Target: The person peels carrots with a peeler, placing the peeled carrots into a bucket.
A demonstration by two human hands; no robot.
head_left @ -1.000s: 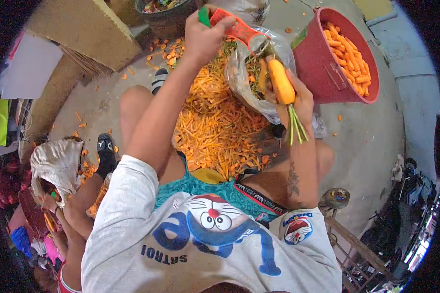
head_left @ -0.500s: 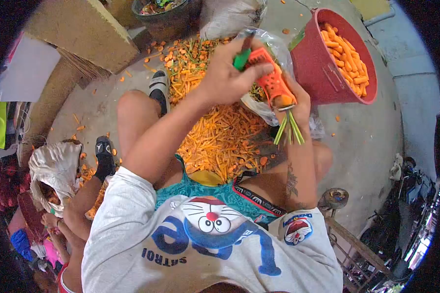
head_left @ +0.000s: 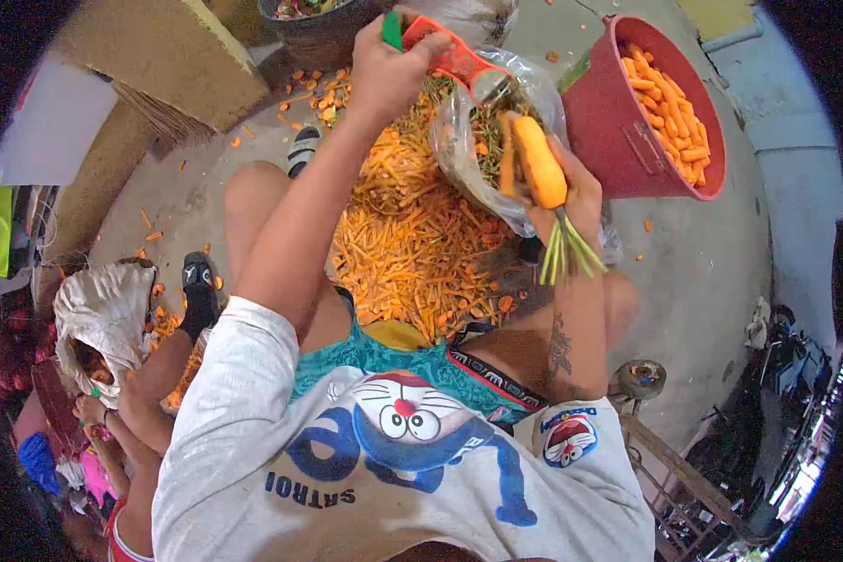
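My left hand [head_left: 384,80] is closed around an orange-red peeler [head_left: 454,58]; a green handle [head_left: 391,31] sticks up between its fingers. In my right hand [head_left: 571,192] is a carrot [head_left: 540,161] with cut green stems [head_left: 564,245] pointing back toward me. The peeler's head is beyond the carrot's far end, apart from it. A strip of peel [head_left: 507,155] hangs beside the carrot. Just past it lies an open clear plastic bag [head_left: 454,136] with greens and orange scraps inside.
Orange peelings [head_left: 412,253] cover the floor between my legs. A red bucket [head_left: 595,126] of peeled carrots stands at right. A dark tub [head_left: 318,36] and a cardboard piece [head_left: 159,61] are at the back. Another person's arm [head_left: 112,445] reaches by a white sack [head_left: 103,314].
My left hand has moved up and left with the peeler, away from the carrot. The carrot in my right hand is now uncovered, showing a smooth, lighter surface.
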